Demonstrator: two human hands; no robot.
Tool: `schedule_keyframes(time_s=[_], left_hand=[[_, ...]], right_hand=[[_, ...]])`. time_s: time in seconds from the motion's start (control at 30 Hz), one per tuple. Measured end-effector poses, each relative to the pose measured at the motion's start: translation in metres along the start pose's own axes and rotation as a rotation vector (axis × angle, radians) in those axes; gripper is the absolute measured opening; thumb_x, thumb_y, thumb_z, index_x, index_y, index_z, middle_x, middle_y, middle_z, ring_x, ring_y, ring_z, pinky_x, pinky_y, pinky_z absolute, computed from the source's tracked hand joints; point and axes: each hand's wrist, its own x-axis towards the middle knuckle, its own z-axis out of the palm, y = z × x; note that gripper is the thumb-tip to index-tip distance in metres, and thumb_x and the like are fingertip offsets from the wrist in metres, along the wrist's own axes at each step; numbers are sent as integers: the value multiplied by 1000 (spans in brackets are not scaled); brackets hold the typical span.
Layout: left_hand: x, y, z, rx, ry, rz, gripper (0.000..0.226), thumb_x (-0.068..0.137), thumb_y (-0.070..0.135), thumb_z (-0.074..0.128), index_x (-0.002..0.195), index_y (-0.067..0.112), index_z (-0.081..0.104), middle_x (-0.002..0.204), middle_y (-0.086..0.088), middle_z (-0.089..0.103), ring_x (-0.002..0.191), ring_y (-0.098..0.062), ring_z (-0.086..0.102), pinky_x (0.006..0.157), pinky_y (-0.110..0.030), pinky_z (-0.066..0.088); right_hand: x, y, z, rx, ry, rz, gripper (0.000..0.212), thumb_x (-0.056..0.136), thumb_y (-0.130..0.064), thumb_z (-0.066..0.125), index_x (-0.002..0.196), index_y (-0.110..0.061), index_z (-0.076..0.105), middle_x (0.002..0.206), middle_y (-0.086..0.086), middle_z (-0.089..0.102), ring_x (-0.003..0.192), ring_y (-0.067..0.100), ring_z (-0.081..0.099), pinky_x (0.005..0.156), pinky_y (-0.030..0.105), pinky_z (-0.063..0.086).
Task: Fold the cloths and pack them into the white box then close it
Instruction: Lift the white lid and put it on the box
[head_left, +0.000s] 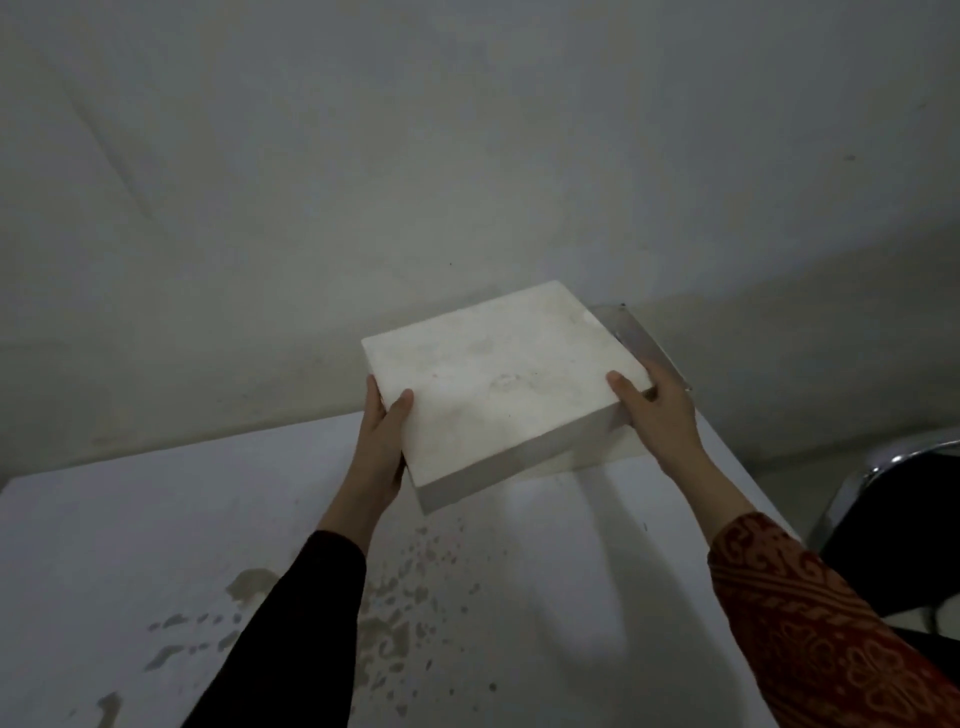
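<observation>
A square white box (498, 379) with its lid on is held tilted above the far right part of the table. My left hand (382, 441) grips its left near corner, thumb on top. Around the right corner closes my right hand (657, 415), thumb on the lid. No cloths are in view; the inside of the box is hidden.
The white table (156, 545) has brown stains near its front middle. A clear plastic piece (639, 338) shows behind the box at the table's far right corner. A black chair with a chrome frame (893, 499) stands to the right. A pale wall rises close behind.
</observation>
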Motion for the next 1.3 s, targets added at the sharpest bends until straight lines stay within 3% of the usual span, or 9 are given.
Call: schedule_keyframes(time_s=[0.07,0.17,0.37,0.47,0.57,0.73,0.9,1.1,1.3], left_hand=[[14,-2,14,79,65,29,57,97,23,43,147,32,16,149,-2,37,126,-26,48,105,-50,42],[34,1,42,258,128,101,57,97,22,42,148,25,17,150,-6,35,132,-28,41,110,-47,36],[71,5,89,558,166,192,64,96,24,43,150,17,8,150,-14,35,134,-31,38,109,-35,30],[90,2,104,628,104,203,71,95,25,46,149,15,2,153,-14,29,137,-31,33,112,-38,28],[104,-7,115,660,34,144,74,92,27,51,149,15,4,154,-16,24,140,-31,28,114,-38,24],[117,-27,114,688,24,73,62,91,28,54,145,14,27,151,-18,27,140,-31,24,113,-36,21],[129,-34,111,705,13,104,60,90,27,55,144,14,32,152,-16,28,142,-27,23,111,-28,19],[133,-37,113,708,-8,100,59,92,29,53,144,16,30,156,-15,21,145,-25,13,113,-28,13],[129,-45,110,704,-24,77,60,92,29,54,145,13,30,154,-19,22,143,-31,20,117,-38,19]], right_hand=[[2,2,-1,7,70,-55,34,92,-26,55,123,-12,52,100,-2,60,77,3,54,61,6,46],[14,6,-9,-26,161,-65,35,93,-27,54,124,-10,49,94,-4,56,72,-1,50,54,-1,40],[52,14,-36,-169,171,-20,39,88,-30,60,114,-5,46,102,2,53,79,16,53,58,21,41],[71,17,-44,-226,126,42,37,87,-27,59,111,-4,43,100,5,50,71,10,49,52,22,39],[87,21,-48,-266,122,73,36,88,-26,57,113,-5,43,101,6,50,78,18,50,53,25,40],[105,32,-41,-325,109,23,42,89,-27,57,125,-8,45,106,3,52,93,20,50,81,31,45],[108,47,-35,-416,105,3,46,90,-33,56,129,-10,47,126,13,57,114,30,53,98,41,45],[107,57,-32,-490,127,-62,38,94,-24,52,126,-3,54,122,24,58,113,36,54,97,37,41],[113,60,-36,-500,142,-136,32,93,-18,52,120,-2,60,118,24,60,107,37,58,97,39,45]])
